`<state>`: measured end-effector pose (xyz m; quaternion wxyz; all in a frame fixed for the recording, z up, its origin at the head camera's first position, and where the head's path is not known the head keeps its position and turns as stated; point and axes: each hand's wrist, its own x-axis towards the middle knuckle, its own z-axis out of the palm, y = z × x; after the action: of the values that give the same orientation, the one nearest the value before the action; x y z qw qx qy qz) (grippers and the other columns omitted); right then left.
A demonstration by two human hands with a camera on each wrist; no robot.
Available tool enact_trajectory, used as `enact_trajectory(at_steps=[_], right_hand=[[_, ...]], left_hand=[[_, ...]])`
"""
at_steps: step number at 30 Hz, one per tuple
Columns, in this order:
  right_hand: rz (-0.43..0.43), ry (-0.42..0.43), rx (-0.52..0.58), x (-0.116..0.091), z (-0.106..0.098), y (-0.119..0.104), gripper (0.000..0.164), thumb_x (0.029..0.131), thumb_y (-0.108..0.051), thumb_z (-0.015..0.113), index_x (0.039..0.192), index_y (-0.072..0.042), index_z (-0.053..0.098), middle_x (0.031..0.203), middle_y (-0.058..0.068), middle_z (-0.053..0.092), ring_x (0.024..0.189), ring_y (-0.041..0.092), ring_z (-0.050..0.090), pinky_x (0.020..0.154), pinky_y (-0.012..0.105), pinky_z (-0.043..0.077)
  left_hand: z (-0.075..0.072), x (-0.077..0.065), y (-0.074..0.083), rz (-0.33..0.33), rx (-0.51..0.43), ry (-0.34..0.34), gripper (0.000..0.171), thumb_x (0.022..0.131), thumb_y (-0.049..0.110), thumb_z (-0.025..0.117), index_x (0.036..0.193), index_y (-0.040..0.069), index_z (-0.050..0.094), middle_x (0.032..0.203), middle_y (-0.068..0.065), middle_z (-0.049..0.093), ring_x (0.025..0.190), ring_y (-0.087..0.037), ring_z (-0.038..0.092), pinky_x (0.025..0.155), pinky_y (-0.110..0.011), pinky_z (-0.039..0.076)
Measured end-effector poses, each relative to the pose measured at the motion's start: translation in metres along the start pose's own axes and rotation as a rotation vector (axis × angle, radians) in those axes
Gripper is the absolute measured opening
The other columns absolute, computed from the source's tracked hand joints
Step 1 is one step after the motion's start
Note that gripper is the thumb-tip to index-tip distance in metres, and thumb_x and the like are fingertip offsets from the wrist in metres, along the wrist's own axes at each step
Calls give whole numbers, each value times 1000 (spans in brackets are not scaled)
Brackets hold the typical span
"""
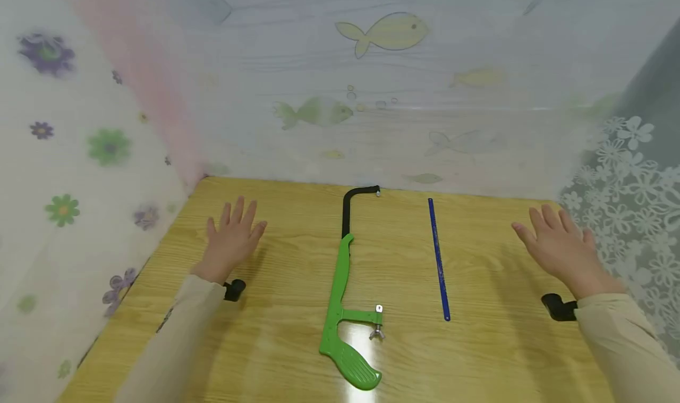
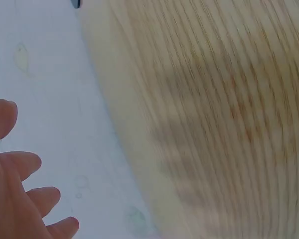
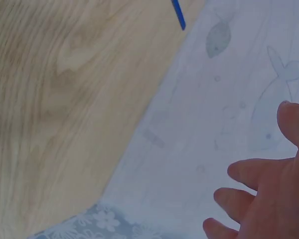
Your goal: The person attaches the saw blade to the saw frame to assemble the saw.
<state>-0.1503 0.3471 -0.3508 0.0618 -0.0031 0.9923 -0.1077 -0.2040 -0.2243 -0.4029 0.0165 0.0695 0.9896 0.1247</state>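
Observation:
A hacksaw frame with a green handle and a black bent front arm lies on the table between my hands. At its lower bracket sits a metal wing nut. To its right lies a separate blue hacksaw blade, whose end also shows in the right wrist view. My left hand, fingers spread, hovers left of the frame, holding nothing. Over the table's right side my right hand is likewise spread and holds nothing, right of the blade.
The wooden table meets a pale curtain printed with fish at the back. A flowered curtain hangs at the left, a white lace-patterned one at the right. Black wrist cameras jut out from the sleeves.

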Motion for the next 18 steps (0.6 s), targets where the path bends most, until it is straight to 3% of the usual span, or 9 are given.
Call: enact_trajectory(at_steps=[3,6,11,14,18], right_hand=[[0,26,-15,0,2,-6,81,89,-61,15,141,-1,-1,143,25,-10,126,46,-13,88,66,-11],[-4,67,-11,1,9,-10,79,90,-59,16,141,1,9,143,27,1,126,49,-1,89,67,-5],[-12,147,21,3,22,-18,72,92,-55,26,132,5,35,130,31,33,109,51,35,80,63,27],[-13,172,82,2,33,-21,67,92,-51,32,126,6,42,119,30,46,95,46,48,66,54,39],[8,184,215,1,48,-28,61,93,-46,35,126,4,44,113,26,52,92,40,53,65,48,42]], left_hand=[[5,-1,4,-1,-43,7,68,92,56,23,144,15,8,148,-13,-3,132,-38,-6,93,-66,-3],[13,2,9,29,-142,23,64,93,49,34,142,11,19,146,-16,10,130,-40,10,95,-62,12],[33,-4,21,43,-437,-37,51,91,38,48,134,10,39,134,-14,37,116,-35,40,89,-51,35],[45,-9,35,-1,-561,-79,45,91,38,48,130,15,45,124,-7,49,109,-28,48,83,-44,41],[58,-13,57,-7,-629,-89,38,90,39,50,123,19,52,108,-1,57,96,-19,54,74,-35,45]])
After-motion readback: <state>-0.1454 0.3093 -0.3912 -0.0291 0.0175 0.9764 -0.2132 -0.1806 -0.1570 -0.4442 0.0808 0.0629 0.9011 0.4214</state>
